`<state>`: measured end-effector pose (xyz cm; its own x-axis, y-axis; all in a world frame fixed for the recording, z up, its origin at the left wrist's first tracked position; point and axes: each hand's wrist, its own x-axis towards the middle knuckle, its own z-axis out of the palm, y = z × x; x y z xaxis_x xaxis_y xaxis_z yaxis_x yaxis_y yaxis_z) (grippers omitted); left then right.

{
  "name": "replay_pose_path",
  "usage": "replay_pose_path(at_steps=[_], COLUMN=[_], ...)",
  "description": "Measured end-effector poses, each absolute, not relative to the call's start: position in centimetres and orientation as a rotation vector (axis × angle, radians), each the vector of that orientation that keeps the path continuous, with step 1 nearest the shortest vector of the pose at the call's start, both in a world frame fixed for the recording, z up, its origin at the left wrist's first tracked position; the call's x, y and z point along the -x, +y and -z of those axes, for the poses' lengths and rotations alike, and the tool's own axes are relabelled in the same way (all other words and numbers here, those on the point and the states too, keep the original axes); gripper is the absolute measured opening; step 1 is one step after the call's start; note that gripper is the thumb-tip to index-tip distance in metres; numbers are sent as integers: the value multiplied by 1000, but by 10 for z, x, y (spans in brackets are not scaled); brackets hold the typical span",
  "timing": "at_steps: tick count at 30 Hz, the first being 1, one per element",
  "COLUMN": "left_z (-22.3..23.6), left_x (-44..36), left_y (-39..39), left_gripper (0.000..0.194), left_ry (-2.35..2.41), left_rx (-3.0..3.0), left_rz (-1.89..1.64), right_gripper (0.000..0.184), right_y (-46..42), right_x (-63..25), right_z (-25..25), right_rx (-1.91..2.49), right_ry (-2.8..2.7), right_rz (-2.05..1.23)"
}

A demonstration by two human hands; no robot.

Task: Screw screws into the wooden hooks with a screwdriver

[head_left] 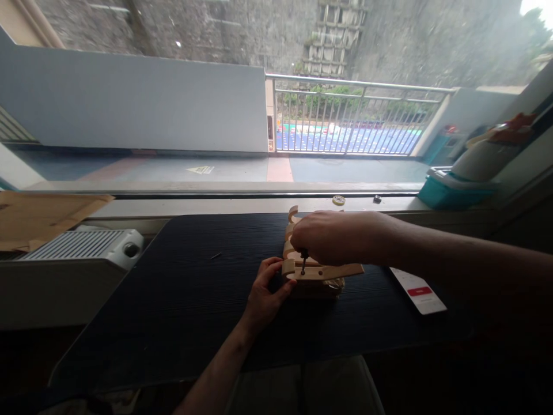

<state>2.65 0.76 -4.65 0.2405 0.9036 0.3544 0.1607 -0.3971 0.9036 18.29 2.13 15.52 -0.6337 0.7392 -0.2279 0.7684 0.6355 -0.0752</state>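
My left hand (261,298) is closed with thumb and fingers around the curved end of a light wooden piece with a hooked end (341,271). A small dark hole shows in its flat bar. Above the bar my right hand (317,235) grips a screwdriver (303,263), its handle mostly hidden in the fist. The dark shaft points down at the bar near the hooked end. More curved wooden hooks (294,213) stand in a row behind, partly covered by the right hand. Something in clear wrapping (334,285) lies under the bar.
The dark table (194,311) carries a small thin dark rod (216,255) at left and a phone with a lit screen (419,291) under the right forearm. On the sill are a tape roll (339,200), a small dark object (377,199) and a teal box (453,190). Cardboard (47,213) lies left.
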Motion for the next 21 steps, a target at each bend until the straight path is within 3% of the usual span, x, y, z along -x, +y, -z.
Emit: replay_pose_path(at_steps=[6,21], left_z=[50,47], left_x=[-26,-26], left_y=[10,8], left_gripper=[29,27], left_ry=[980,1014], left_rx=[-1761,-1768], left_rz=[-1227,-1190], right_gripper=[12,20], right_y=[21,19], right_x=[-185,-182], right_z=[-156,-162], right_rx=[-1253,-1212], right_ry=[2535,2536], right_rz=[178,115])
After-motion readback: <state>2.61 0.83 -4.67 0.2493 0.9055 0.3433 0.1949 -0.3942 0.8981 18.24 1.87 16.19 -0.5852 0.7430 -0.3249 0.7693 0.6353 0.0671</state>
